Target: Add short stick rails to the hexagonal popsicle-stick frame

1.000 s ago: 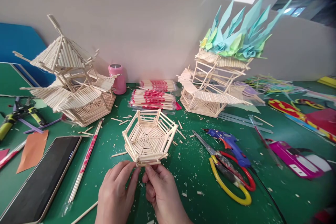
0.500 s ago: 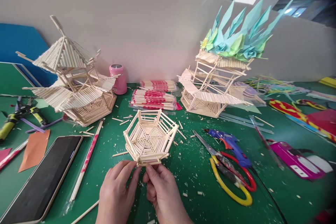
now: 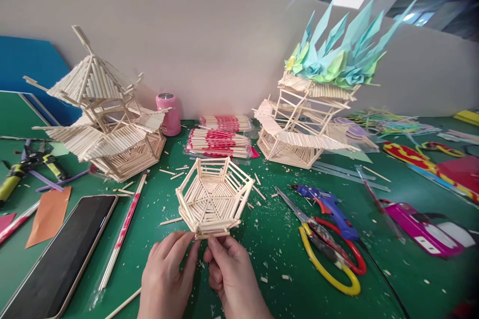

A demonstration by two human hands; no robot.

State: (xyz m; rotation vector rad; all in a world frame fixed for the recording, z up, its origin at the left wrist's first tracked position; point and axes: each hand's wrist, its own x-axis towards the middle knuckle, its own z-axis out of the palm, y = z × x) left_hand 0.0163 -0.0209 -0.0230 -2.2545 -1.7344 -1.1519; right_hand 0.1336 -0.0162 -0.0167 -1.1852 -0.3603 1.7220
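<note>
A small polygonal basket-like frame of wooden sticks (image 3: pixel 210 199) sits on the green table in front of me, its floor laid in wedges of sticks. Along its near side lies a short wooden stick (image 3: pixel 217 235). My left hand (image 3: pixel 168 271) pinches the left end of that stick between thumb and fingers, close against the frame's near corner. With thumb and curled fingers, my right hand (image 3: pixel 234 271) grips the same stick nearer its middle. The fingertips partly hide the near edge, so exact contact with the frame is unclear.
Stick pavilions stand left (image 3: pixel 123 142) and right (image 3: pixel 299 139), the latter topped with folded paper. Bundled sticks (image 3: pixel 220 143) lie behind the frame. Scissors (image 3: pixel 329 254) and a blue glue gun (image 3: pixel 333 209) with a cord lie right; a phone (image 3: pixel 62 254) lies left. Wood scraps litter the table.
Almost nothing differs. The view has shifted very slightly, and both hands keep their pinch at the frame's near edge.
</note>
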